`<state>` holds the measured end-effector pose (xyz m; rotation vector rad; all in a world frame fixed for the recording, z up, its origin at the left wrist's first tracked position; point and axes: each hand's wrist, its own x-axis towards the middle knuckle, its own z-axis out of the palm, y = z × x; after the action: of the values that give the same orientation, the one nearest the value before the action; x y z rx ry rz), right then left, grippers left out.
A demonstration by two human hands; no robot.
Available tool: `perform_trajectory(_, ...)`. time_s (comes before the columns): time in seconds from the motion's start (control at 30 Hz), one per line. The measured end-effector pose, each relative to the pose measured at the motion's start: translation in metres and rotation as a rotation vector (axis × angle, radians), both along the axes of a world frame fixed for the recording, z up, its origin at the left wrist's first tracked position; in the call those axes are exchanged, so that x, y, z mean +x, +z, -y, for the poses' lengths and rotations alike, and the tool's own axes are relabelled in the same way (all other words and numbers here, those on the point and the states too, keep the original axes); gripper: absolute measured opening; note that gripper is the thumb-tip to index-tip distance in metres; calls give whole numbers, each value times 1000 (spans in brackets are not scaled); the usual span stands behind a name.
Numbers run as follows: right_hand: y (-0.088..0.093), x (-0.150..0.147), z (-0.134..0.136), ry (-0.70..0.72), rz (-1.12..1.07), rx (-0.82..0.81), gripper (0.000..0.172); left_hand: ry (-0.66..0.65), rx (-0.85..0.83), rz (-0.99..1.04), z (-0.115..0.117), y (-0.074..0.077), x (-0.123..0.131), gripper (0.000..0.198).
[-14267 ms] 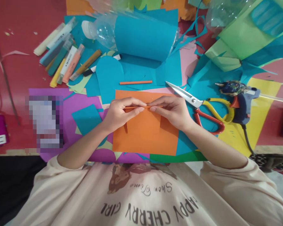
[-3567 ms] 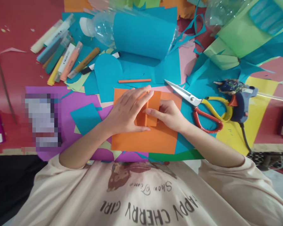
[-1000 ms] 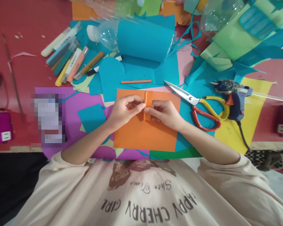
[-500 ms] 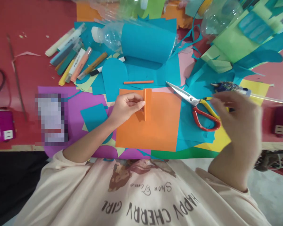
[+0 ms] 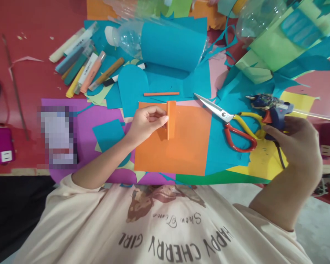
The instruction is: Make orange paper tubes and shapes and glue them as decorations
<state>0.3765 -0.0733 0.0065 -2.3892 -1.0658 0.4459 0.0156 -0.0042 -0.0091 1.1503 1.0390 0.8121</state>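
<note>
My left hand (image 5: 150, 124) pinches a small rolled piece of orange paper (image 5: 168, 121), with a narrow flap along its right side. It is held above an orange paper sheet (image 5: 187, 146). At the right, my right hand (image 5: 297, 143) is closed around the handle of a dark glue gun (image 5: 280, 110) with an orange trigger. The gun's nozzle points left, and a clear glue stick (image 5: 319, 115) sticks out of its back. Scissors (image 5: 228, 121) with red and yellow handles lie between the sheet and the gun. A thin orange paper roll (image 5: 161, 94) rests beyond the sheet.
A plastic bottle (image 5: 126, 38) wrapped in blue paper lies at the back. Several markers (image 5: 85, 66) are piled left of it. A blurred phone (image 5: 57, 135) rests on purple paper (image 5: 85, 128). Green and blue scraps (image 5: 275, 47) heap up at the back right.
My right hand has moved right and slightly down, from beside the scissors' handles onto the glue gun's handle. My left hand keeps its pinch on the rolled orange paper.
</note>
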Motion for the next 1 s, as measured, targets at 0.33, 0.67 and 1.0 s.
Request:
perform_trajectory(0.33,26,-24,-12,-376,-249,310,21,5,-18,38,0,1,1,18)
perform_trajectory(0.67,38,-79,-9,39,-989,-16,31,37,-13,83,-2,-2,3,11)
perform_trajectory(1.0,23,-126,-22,299,-1177,-15,13,4,47,26,0,-3,1,15)
